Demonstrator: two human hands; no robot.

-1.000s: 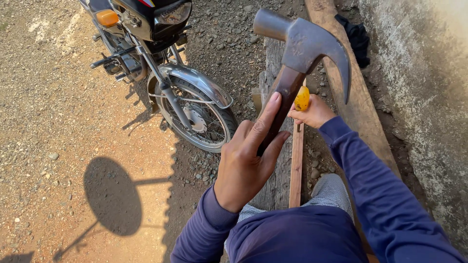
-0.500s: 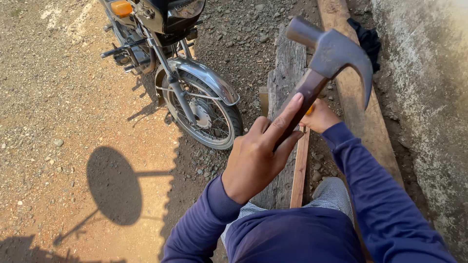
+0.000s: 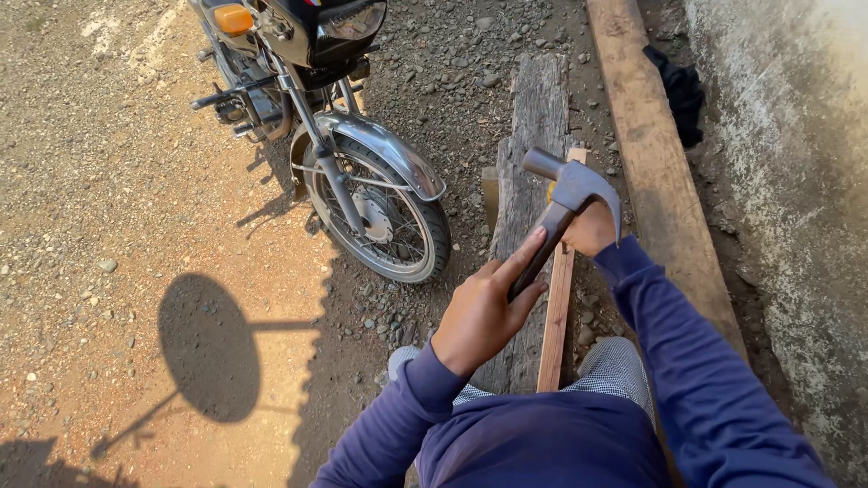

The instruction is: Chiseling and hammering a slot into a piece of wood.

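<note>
Hammer (image 3: pixel 571 192): claw type, steel head, dark handle. It is held in the left hand (image 3: pixel 484 312), the fingers (image 3: pixel 520 260) clamped round the handle. The head is raised just above the far end of the slat (image 3: pixel 553 312).

Slat: narrow and pale, laid lengthwise on the weathered plank (image 3: pixel 533 117).

Right hand (image 3: pixel 589 230): seen beside the hammer head at the slat's far end, partly hidden by it. Whether its fingers are together or apart cannot be told.

Beam (image 3: pixel 655 163): broad, laid to the right along the wall (image 3: pixel 787 154).

Cloth (image 3: pixel 680 89): dark, lodged between beam and wall, far right.

Motorcycle (image 3: pixel 348 136): parked far left on the gravel (image 3: pixel 108 181), front wheel near the plank.
</note>
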